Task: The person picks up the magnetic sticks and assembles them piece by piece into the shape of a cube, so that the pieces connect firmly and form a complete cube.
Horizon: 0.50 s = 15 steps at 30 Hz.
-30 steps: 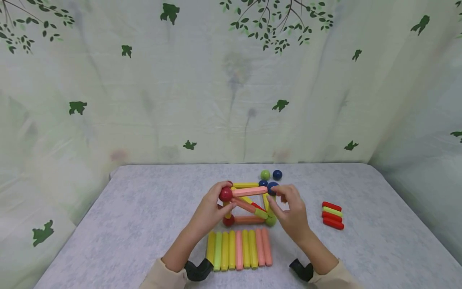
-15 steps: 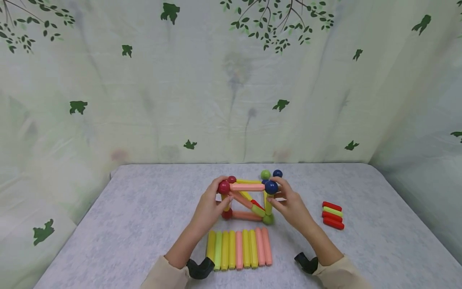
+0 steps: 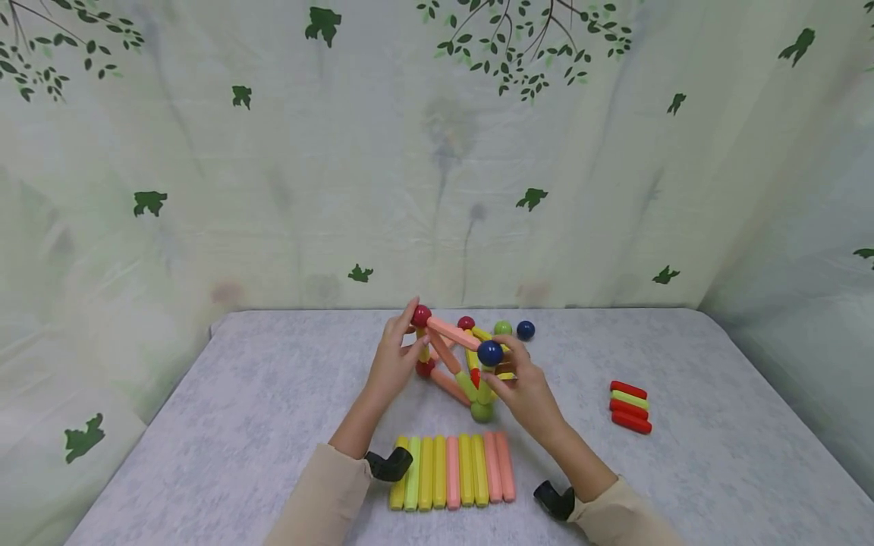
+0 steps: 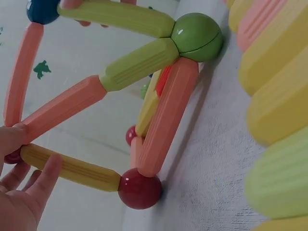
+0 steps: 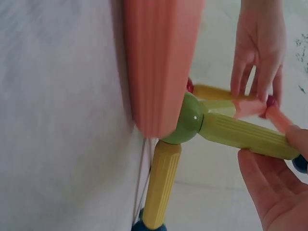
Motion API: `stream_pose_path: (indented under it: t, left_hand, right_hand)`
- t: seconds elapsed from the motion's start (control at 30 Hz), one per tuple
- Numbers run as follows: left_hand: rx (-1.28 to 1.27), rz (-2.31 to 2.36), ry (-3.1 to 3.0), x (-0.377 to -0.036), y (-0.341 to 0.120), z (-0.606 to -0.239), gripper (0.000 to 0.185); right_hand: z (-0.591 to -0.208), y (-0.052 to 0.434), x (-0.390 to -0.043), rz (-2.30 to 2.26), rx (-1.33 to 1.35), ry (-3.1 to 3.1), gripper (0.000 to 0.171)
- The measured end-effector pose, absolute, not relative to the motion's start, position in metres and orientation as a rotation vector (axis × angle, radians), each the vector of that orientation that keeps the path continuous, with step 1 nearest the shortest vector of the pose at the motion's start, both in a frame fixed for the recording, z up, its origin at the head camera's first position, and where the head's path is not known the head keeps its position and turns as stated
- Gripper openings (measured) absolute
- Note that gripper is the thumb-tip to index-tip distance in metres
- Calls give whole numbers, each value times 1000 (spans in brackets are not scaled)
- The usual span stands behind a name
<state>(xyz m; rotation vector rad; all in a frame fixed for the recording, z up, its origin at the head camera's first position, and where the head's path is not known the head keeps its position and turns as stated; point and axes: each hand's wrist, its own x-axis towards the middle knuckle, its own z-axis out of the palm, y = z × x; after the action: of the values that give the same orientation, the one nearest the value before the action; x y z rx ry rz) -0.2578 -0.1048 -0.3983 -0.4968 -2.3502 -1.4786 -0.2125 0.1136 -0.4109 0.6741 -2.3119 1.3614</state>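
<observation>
A cube-like frame of pink, yellow and green rods (image 3: 454,334) joined by balls stands tilted on the grey table (image 3: 259,402). My left hand (image 3: 416,339) pinches its yellow upright rod (image 4: 72,168) just below the top red ball (image 3: 421,315). Around the yellow-green upright rod (image 5: 245,134), under the blue ball (image 3: 490,353), my right hand (image 3: 501,379) holds the frame. The frame's green corner ball (image 3: 482,412) rests on the table near me. A red bottom ball (image 4: 139,188) also touches the table.
A row of several yellow, green and pink rods (image 3: 451,470) lies flat in front of the frame. A loose green ball (image 3: 502,327) and blue ball (image 3: 525,330) sit behind it. Three short red and green rods (image 3: 630,407) lie at the right.
The frame has been turned: its left side swung away from me and up, its blue-ball corner came left. Both hands went with it.
</observation>
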Motion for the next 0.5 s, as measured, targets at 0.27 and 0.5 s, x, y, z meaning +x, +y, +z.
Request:
stream_pose_path:
  t: [0.27, 0.5]
  left_hand:
    - [-427, -1423, -2295, -257, -104, -394, 56]
    - [-682, -1227, -2215, -225, -75, -385, 41]
  right_hand:
    - [-409, 109, -210, 1348, 732, -2290, 52]
    - [-416, 141, -231, 1210, 624, -2250, 28]
